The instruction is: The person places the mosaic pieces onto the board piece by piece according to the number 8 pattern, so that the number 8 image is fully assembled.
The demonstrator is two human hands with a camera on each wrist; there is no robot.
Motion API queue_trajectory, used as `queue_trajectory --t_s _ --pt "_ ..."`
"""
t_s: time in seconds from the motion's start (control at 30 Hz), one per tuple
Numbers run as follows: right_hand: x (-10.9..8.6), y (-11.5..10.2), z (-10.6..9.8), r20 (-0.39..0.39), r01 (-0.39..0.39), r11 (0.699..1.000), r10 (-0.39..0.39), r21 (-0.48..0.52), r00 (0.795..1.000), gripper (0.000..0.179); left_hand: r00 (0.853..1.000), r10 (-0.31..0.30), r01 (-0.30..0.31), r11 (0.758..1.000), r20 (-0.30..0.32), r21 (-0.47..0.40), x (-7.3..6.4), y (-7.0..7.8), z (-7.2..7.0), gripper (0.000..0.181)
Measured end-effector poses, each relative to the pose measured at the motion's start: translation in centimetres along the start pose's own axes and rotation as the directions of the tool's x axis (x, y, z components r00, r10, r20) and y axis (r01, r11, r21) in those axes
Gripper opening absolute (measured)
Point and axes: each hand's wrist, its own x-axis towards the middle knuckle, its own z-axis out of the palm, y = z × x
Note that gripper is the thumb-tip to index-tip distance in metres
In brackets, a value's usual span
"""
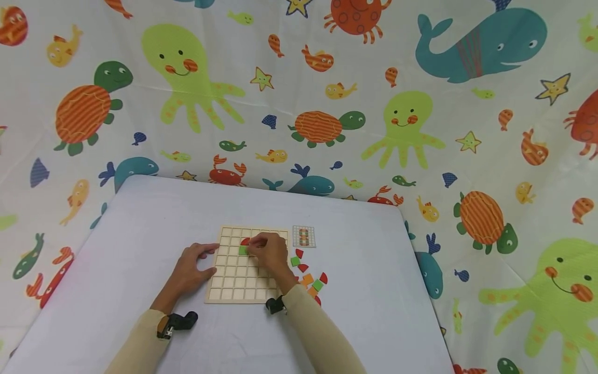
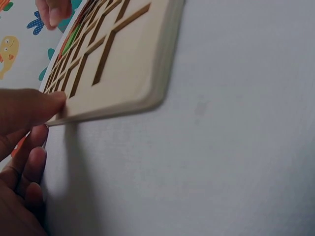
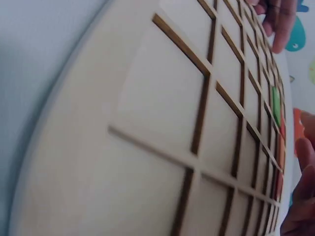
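Note:
A pale wooden grid board (image 1: 226,294) lies flat on the table. My left hand (image 1: 189,271) touches its left edge with thumb and fingers spread along the side; the thumb (image 2: 47,105) rests at the edge in the left wrist view. Over the upper middle of the board, my right hand (image 1: 270,253) hovers with bent fingers, and no piece shows between them. Beside its fingertips, a green square (image 1: 243,251) and a red quarter-round piece (image 1: 245,241) sit in cells. In the right wrist view, an orange piece (image 3: 281,150) also sits in the grid, partly hidden from above by the right hand.
A small pattern card (image 1: 304,237) with a printed grid lies right of the board. Below it are scattered loose red quarter-rounds (image 1: 303,268), green squares (image 1: 317,284) and orange squares (image 1: 307,279), some partly behind the right forearm. A sea-animal curtain (image 1: 289,67) hangs behind the white table (image 1: 374,291).

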Motion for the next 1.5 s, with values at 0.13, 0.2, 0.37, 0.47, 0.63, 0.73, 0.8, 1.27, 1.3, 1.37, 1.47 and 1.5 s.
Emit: queue_trajectory --t_s 0.13,0.2,0.37,0.47,0.63,0.73,0.8,1.27,1.3,1.37,1.47,1.5 --pt "-0.1 0.9 -1.7 -0.007 0.039 0.998 -0.039 0.049 0.999 0.007 1.0 0.008 -0.008 1.0 -0.005 0.002 0.0 0.0 0.0 0.065" --pt "-0.3 1.4 -2.7 -0.007 0.039 0.997 -0.039 0.068 0.999 0.008 1.0 0.011 -0.011 1.0 -0.005 0.006 0.0 0.1 0.0 0.065" --pt "-0.8 2.8 -5.7 -0.017 0.002 0.996 -0.001 0.089 1.0 0.009 1.0 0.012 -0.012 1.0 -0.006 0.011 0.0 0.2 -0.1 0.064" --pt "-0.9 3.8 -7.3 -0.025 0.006 0.997 -0.004 0.079 1.0 0.011 1.0 0.014 -0.014 1.0 -0.007 0.014 0.0 0.1 -0.1 0.064" --pt "-1.4 5.7 -8.9 -0.037 -0.015 0.999 0.017 0.044 0.999 0.008 1.0 0.022 -0.022 1.0 -0.01 0.014 0.0 0.1 -0.1 0.064" --pt "-1.7 6.5 -9.4 -0.022 -0.071 0.997 0.072 0.019 0.997 0.007 1.0 0.022 -0.022 1.0 -0.01 0.014 0.0 0.1 0.0 0.064" --pt "-2.0 7.0 -9.5 -0.002 -0.096 0.995 0.096 0.001 0.995 0.008 1.0 0.022 -0.022 1.0 -0.011 0.015 0.0 0.1 0.0 0.064" --pt "-2.9 8.1 -9.2 0.028 -0.138 0.979 0.143 -0.148 0.989 0.012 0.999 0.038 -0.037 0.999 -0.022 0.024 -0.1 0.2 0.0 0.064" --pt "-2.9 8.1 -9.1 0.026 -0.14 0.978 0.145 -0.152 0.989 0.011 0.999 0.038 -0.038 0.999 -0.022 0.024 -0.1 0.2 0.0 0.064" --pt "-3.0 8.1 -9.1 0.024 -0.139 0.979 0.144 -0.151 0.989 0.011 0.999 0.037 -0.037 0.999 -0.022 0.023 -0.1 0.1 0.0 0.064" --pt "-3.2 8.0 -9.0 0.019 -0.132 0.983 0.135 -0.126 0.991 0.012 0.999 0.04 -0.04 0.999 -0.023 0.022 0.0 0.0 0.0 0.064" --pt "-3.2 8.0 -9.0 0.018 -0.128 0.985 0.131 -0.115 0.991 0.011 0.999 0.042 -0.041 0.999 -0.024 0.022 0.0 0.0 0.0 0.064"
